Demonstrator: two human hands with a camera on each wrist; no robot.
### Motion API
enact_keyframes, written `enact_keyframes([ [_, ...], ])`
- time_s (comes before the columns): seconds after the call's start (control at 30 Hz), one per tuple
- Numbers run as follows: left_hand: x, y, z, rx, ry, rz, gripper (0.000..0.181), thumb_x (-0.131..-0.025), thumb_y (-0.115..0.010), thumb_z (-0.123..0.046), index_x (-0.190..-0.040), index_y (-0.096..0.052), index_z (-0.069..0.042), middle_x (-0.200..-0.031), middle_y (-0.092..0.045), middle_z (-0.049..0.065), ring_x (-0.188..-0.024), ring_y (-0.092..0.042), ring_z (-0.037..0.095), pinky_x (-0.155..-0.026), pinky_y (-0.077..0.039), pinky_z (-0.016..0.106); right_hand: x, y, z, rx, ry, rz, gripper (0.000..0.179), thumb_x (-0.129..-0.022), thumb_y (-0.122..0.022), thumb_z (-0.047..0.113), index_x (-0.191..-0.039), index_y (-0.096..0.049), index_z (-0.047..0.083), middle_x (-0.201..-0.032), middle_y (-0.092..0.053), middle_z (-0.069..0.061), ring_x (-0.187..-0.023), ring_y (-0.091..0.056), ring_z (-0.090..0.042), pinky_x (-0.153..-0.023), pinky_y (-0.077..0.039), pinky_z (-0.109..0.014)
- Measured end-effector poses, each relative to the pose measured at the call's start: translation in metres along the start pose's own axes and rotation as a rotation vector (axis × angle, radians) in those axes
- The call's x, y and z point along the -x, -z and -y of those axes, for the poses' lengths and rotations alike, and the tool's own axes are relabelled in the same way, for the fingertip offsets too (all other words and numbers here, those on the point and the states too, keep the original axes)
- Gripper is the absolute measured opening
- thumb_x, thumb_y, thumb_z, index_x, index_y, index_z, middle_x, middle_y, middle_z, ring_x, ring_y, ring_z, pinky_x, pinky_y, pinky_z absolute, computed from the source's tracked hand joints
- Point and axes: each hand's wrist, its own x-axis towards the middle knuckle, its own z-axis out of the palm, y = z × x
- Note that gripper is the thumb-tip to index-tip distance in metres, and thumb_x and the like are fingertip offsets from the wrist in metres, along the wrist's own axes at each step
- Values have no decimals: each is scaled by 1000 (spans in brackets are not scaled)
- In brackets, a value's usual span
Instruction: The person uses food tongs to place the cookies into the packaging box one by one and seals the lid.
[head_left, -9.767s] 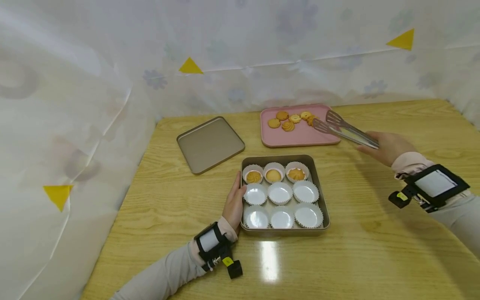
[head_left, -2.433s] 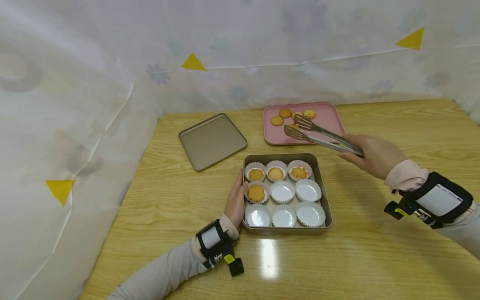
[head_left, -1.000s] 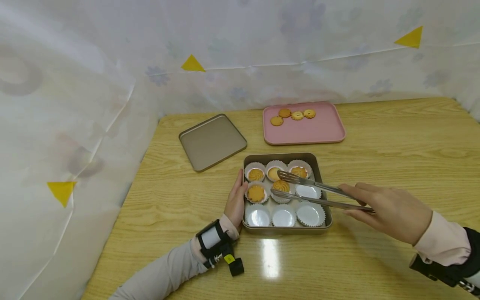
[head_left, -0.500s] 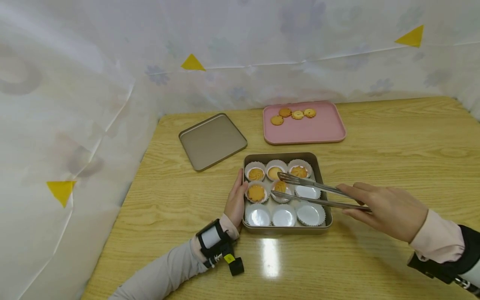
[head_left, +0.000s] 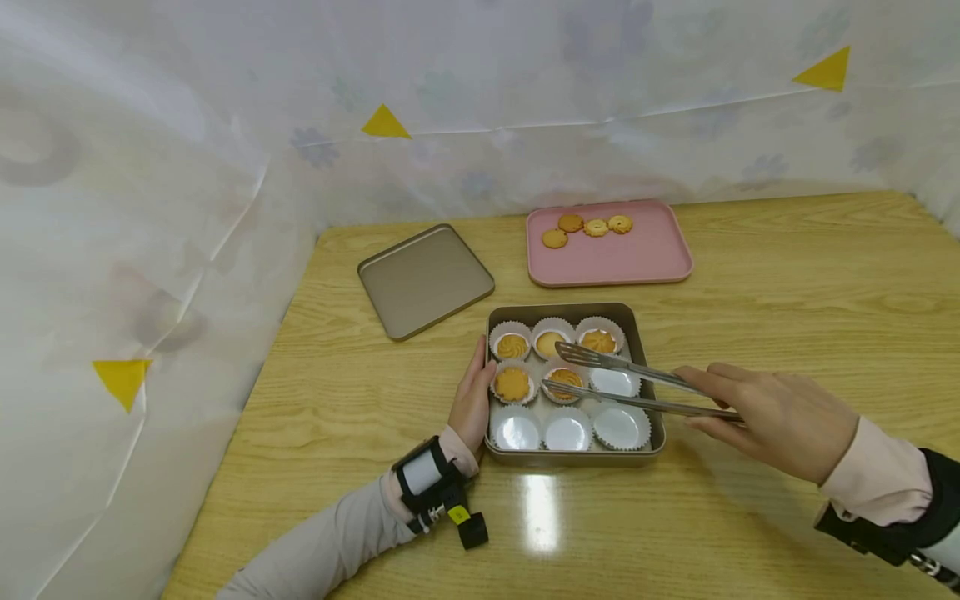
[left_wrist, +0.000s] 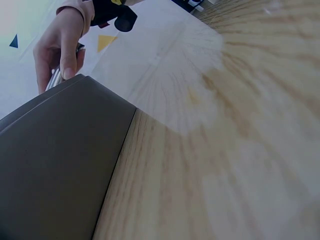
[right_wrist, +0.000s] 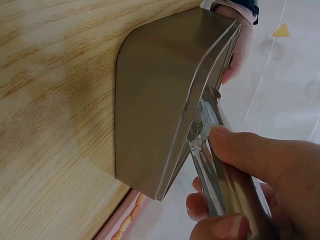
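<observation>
My right hand (head_left: 772, 421) grips metal tongs (head_left: 652, 405) by their arms, seen close up in the right wrist view. Their slotted tips stand apart over the square baking tin (head_left: 649, 421). Between and partly under them, a swirl cookie (head_left: 567, 380) lies in the middle fluted paper cup. More cookies sit in the back-row cups and in the left cup (head_left: 498, 400) of the middle row. The remaining cups show bare white bottoms. At the tin's left wall, my left hand (head_left: 470, 406) holds on, thumb over the rim and fingers along the outside.
A pink tray (head_left: 615, 260) with several cookies (head_left: 596, 227) at its back left lies behind the tin. To the left of it is a shallow grey-brown tray or lid (head_left: 426, 282). White sheeting with yellow triangles (head_left: 385, 122) borders the wooden table.
Since the first frame, the left middle cup gained a cookie. The tongs then brought the swirl cookie from the pink tray to the middle cup, where it has just settled flatter. My left hand stayed.
</observation>
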Motion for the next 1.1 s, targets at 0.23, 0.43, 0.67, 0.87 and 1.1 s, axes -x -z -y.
enact_keyframes([
  [0.23,-1,0,1,-16,-7,3,55,-104,-34,-17,-155,-18,-4,-161,-15,11,-149,-8,27,-121,-7,45,-1,2,0,1,-1,-9,48,-81,-75,38,-117,-67,8,-80,-61,5,-50,-34,11,-40,-31,-18],
  [0.43,0,0,1,-15,0,-4,55,-104,-35,-17,-155,-18,-5,-161,-15,10,-149,-9,27,-121,-7,45,-6,7,-3,-45,17,-37,48,-82,-75,38,-117,-67,5,-74,-52,12,-54,-33,10,-42,-31,-16],
  [0.67,-1,0,1,-11,2,-4,55,-104,-35,-17,-155,-18,-5,-161,-15,10,-149,-8,27,-121,-7,45,-19,22,-12,-81,-57,43,50,-81,-77,28,-122,-63,2,-74,-51,11,-56,-35,6,-45,-32,-18],
  [0.87,-2,0,1,-4,2,0,55,-104,-34,-17,-155,-18,-5,-162,-14,10,-149,-7,26,-121,-7,45,-36,26,-25,-82,-53,18,45,-82,-77,24,-120,-63,3,-70,-43,10,-54,-31,4,-46,-29,-18],
  [1.1,-2,0,2,-9,1,-6,55,-104,-35,-17,-154,-18,-4,-162,-15,10,-149,-8,26,-121,-7,45,-58,23,-43,-99,-69,45,45,-84,-75,22,-123,-61,4,-65,-40,7,-55,-33,-1,-50,-30,-21],
])
